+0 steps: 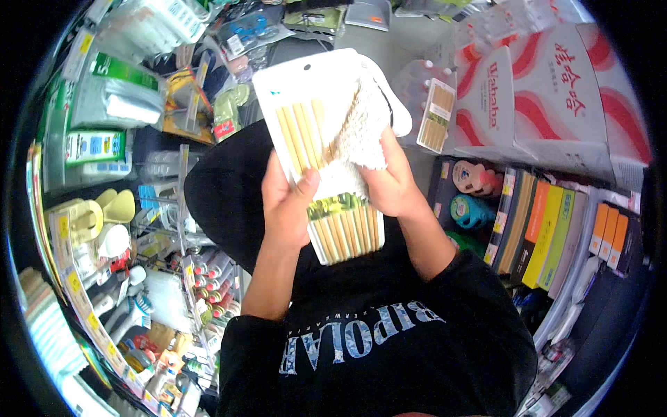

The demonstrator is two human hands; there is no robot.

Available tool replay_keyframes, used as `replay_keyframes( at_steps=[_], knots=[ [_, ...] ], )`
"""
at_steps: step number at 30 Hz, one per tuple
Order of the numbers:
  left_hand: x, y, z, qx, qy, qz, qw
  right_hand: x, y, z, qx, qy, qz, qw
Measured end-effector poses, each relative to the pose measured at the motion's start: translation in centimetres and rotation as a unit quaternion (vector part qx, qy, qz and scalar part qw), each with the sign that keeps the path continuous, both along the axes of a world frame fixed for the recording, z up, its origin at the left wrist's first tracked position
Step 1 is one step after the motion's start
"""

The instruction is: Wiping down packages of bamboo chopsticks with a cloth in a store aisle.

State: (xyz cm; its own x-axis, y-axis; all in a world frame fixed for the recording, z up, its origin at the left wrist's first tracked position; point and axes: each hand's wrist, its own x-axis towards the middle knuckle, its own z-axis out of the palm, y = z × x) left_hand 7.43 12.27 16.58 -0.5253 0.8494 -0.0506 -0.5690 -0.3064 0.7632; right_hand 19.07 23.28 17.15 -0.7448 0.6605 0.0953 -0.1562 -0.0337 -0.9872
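A long white pack of wooden chopsticks (pixel 347 235) with a green printed band tilts in front of my chest. My left hand (pixel 286 205) grips its left edge, the thumb pressed on the front. In my right hand (pixel 392 177) is a bunched, whitish, rough-textured cloth (pixel 356 128), which lies against the pack's face and covers part of the chopsticks. Those fingers are partly hidden behind the cloth and pack. A second pack of chopsticks (pixel 437 117) rests to the right, beside the red and white cartons.
Red and white cartons (pixel 538 94) are stacked at the far right. Below them, a shelf holds boxed goods (pixel 535 233) and coloured bottles (pixel 470 210). On the left, racks carry yellow scoops (pixel 114 206), brushes (pixel 141 306) and green packages (pixel 97 146). A grey dustpan (pixel 368 14) lies beyond.
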Motion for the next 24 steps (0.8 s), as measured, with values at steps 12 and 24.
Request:
replay_keyframes(
  at_steps=[12, 24],
  knots=[
    [-8.9, 0.1, 3.7, 0.091, -0.016, 0.139, 0.986, 1.5, -6.1, -0.2, 0.162, -0.078, 0.049, 0.982],
    [-5.7, -4.4, -1.4, 0.039, -0.072, 0.242, 0.967, 2.9, 2.4, -0.5, -0.036, 0.023, -0.081, 0.996]
  ],
)
